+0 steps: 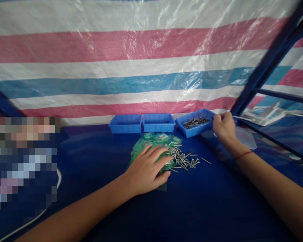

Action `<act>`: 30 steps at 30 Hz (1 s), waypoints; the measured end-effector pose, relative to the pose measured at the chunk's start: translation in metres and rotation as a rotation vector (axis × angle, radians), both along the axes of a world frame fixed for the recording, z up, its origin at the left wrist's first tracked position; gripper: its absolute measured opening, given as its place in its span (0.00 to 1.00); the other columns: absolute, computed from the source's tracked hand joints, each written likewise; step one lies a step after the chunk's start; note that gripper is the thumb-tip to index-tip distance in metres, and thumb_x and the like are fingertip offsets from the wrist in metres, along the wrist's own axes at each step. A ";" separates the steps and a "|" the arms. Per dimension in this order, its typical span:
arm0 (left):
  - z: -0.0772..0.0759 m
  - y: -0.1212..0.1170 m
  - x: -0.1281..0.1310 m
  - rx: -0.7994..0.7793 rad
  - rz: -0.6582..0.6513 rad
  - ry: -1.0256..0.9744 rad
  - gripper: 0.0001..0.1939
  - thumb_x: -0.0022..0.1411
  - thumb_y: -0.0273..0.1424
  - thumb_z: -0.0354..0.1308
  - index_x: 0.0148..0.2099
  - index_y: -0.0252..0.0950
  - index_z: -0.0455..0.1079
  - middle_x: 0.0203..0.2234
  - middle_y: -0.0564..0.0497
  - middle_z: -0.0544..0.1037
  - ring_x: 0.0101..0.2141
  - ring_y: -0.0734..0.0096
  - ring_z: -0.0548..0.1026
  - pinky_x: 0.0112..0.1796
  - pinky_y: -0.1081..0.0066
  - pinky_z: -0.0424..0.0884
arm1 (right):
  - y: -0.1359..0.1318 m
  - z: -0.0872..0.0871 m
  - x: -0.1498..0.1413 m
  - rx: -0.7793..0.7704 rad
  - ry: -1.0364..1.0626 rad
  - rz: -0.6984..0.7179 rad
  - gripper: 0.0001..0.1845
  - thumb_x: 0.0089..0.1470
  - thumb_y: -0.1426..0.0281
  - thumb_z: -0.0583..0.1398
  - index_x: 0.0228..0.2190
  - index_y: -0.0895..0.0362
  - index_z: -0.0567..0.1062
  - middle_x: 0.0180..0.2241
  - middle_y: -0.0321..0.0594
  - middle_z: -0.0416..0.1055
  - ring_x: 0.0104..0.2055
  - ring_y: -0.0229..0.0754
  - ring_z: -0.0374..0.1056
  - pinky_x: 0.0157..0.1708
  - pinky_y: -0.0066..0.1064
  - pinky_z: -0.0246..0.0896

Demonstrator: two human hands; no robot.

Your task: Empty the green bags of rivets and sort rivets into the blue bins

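Observation:
My left hand [147,171] lies with spread fingers on a pile of small green plastic packets [138,146]. Just right of its fingertips is a loose heap of silver screws or nails [183,159]; which kind, I cannot tell. At the back right, my right hand [224,127] is closed at the right end of an angled blue bin [192,131], apparently gripping its edge; the fingertips are hidden. Inside that bin are many similar metal fasteners [195,122].
Two more blue bins [126,127] [159,127] stand side by side at the back. A clear plastic container [246,137] sits behind my right wrist. Blue frame bars [265,64] and a striped sheet [141,47] bound the blue table [192,208]. A white cable [30,222] runs at left.

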State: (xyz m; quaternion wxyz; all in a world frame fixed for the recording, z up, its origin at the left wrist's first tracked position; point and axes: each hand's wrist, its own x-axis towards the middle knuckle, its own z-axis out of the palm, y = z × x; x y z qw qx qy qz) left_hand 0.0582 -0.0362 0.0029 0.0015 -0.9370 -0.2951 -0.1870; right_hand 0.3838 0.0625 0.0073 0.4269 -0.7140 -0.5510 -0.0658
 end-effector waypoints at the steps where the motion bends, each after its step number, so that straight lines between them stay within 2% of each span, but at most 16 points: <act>1: 0.000 0.000 0.000 0.000 -0.001 -0.004 0.19 0.63 0.36 0.51 0.56 0.39 0.62 0.56 0.44 0.65 0.57 0.57 0.61 0.58 0.50 0.52 | -0.007 0.006 -0.002 0.007 0.026 -0.047 0.15 0.59 0.65 0.55 0.45 0.60 0.69 0.42 0.45 0.70 0.40 0.42 0.68 0.39 0.39 0.65; 3: 0.001 -0.001 0.000 0.004 -0.003 -0.016 0.19 0.63 0.36 0.51 0.56 0.39 0.62 0.56 0.44 0.65 0.57 0.57 0.62 0.58 0.49 0.52 | -0.023 0.017 -0.009 0.017 0.076 -0.137 0.13 0.58 0.66 0.52 0.39 0.62 0.71 0.33 0.47 0.71 0.34 0.44 0.67 0.34 0.37 0.63; 5: 0.001 -0.001 0.001 0.010 -0.003 -0.023 0.20 0.63 0.36 0.51 0.56 0.39 0.62 0.56 0.43 0.65 0.56 0.57 0.62 0.57 0.49 0.53 | -0.042 0.028 -0.017 0.040 0.085 -0.148 0.11 0.55 0.67 0.52 0.34 0.61 0.70 0.27 0.46 0.70 0.31 0.45 0.65 0.32 0.36 0.59; 9: 0.002 0.000 0.001 0.016 0.000 -0.020 0.21 0.62 0.37 0.52 0.57 0.41 0.62 0.57 0.43 0.64 0.57 0.56 0.62 0.56 0.48 0.54 | -0.073 0.041 -0.036 0.115 0.046 -0.120 0.10 0.51 0.66 0.52 0.33 0.57 0.69 0.28 0.44 0.69 0.29 0.44 0.64 0.32 0.35 0.56; 12: 0.002 0.000 0.002 0.012 0.001 -0.013 0.21 0.62 0.36 0.53 0.56 0.41 0.63 0.56 0.43 0.64 0.57 0.55 0.61 0.56 0.48 0.53 | -0.086 0.045 -0.051 0.172 -0.069 -0.054 0.10 0.52 0.65 0.53 0.33 0.57 0.69 0.30 0.45 0.70 0.27 0.42 0.63 0.33 0.36 0.57; 16: 0.002 0.000 0.002 0.013 0.005 -0.003 0.20 0.62 0.36 0.52 0.55 0.39 0.64 0.55 0.43 0.65 0.56 0.56 0.62 0.57 0.49 0.53 | -0.093 0.050 -0.067 0.302 -0.352 0.115 0.11 0.54 0.64 0.53 0.30 0.58 0.70 0.29 0.46 0.70 0.32 0.45 0.66 0.36 0.36 0.60; 18: 0.001 -0.001 0.002 0.020 0.005 -0.005 0.20 0.62 0.37 0.52 0.55 0.39 0.64 0.55 0.43 0.65 0.56 0.57 0.62 0.57 0.50 0.53 | -0.095 0.051 -0.072 0.346 -0.423 0.206 0.12 0.54 0.63 0.53 0.30 0.59 0.71 0.31 0.47 0.70 0.36 0.47 0.66 0.40 0.37 0.61; 20: 0.001 -0.001 0.002 0.022 0.004 -0.011 0.20 0.62 0.37 0.52 0.56 0.39 0.63 0.55 0.43 0.65 0.56 0.57 0.62 0.57 0.50 0.53 | -0.098 0.049 -0.076 0.339 -0.417 0.261 0.15 0.53 0.61 0.54 0.34 0.60 0.73 0.37 0.51 0.69 0.41 0.49 0.67 0.44 0.39 0.61; 23: 0.000 -0.001 0.001 0.021 0.006 -0.025 0.21 0.62 0.37 0.52 0.56 0.38 0.62 0.55 0.43 0.65 0.56 0.57 0.62 0.57 0.50 0.53 | -0.101 0.043 -0.079 0.217 -0.311 0.281 0.23 0.52 0.58 0.56 0.45 0.59 0.72 0.46 0.53 0.67 0.46 0.53 0.67 0.47 0.42 0.61; 26: -0.001 -0.001 0.002 0.027 0.000 -0.050 0.22 0.61 0.36 0.53 0.57 0.38 0.60 0.55 0.43 0.65 0.56 0.57 0.62 0.57 0.50 0.54 | -0.103 0.042 -0.083 0.138 -0.252 0.258 0.25 0.51 0.58 0.57 0.48 0.58 0.71 0.43 0.48 0.72 0.43 0.51 0.70 0.44 0.41 0.63; 30: -0.005 -0.001 0.003 0.032 0.036 -0.152 0.20 0.57 0.37 0.56 0.50 0.33 0.63 0.52 0.39 0.65 0.56 0.53 0.62 0.55 0.52 0.59 | -0.102 0.052 -0.095 0.211 -0.316 0.244 0.22 0.52 0.61 0.57 0.45 0.60 0.75 0.42 0.49 0.75 0.41 0.51 0.72 0.43 0.40 0.65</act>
